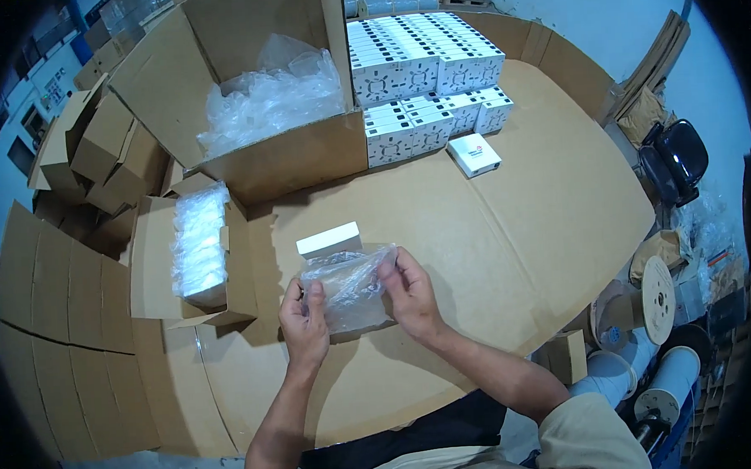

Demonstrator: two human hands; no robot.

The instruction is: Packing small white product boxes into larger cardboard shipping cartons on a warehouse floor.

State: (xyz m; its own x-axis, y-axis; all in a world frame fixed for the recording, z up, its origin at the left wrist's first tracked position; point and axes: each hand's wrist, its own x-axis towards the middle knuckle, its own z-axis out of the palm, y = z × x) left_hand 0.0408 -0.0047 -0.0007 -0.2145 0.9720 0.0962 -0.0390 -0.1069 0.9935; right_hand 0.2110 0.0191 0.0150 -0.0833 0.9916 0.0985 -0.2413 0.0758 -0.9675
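a clear plastic bag (pixel 350 287) is held up just above a cardboard-covered table (pixel 510 254), near its front middle. the left hand (pixel 304 320) grips the bag's left edge, fingers closed on the plastic. the right hand (pixel 409 293) pinches the bag's upper right corner, fingers curled around it. a small white box (pixel 329 239) lies on the table just behind the bag, touching or nearly touching its top edge. to the left sits an open carton (pixel 194 257) holding a row of clear-wrapped items. behind it, a large open carton (pixel 243 89) contains loose crumpled plastic. to the right of that, white boxes stand in a neat stack (pixel 423 73), with one single white box (pixel 473 155) lying apart in front. empty cartons (pixel 103 146) pile up far left. cable spools (pixel 647 306) stand at the right, below the table edge.
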